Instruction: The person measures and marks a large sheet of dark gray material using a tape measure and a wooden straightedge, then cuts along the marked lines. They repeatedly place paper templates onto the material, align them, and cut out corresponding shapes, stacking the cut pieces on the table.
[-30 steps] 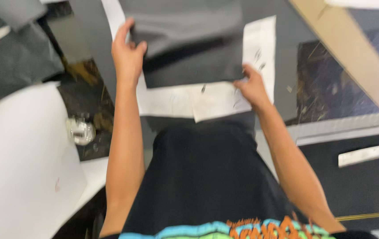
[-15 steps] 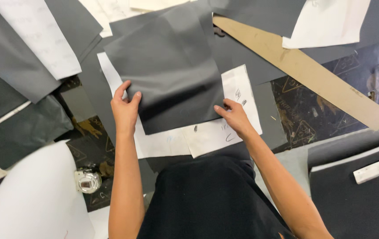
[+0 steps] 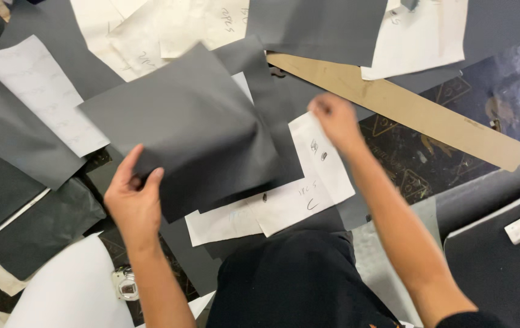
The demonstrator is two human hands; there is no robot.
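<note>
Down low, the left hand has a pinching grip on the corner of a dark grey sheet, lifted over white paper patterns. Its right hand is a blurry closed fist just past the sheet's edge; what it holds I cannot tell. A long brown cardboard strip lies beyond.
</note>
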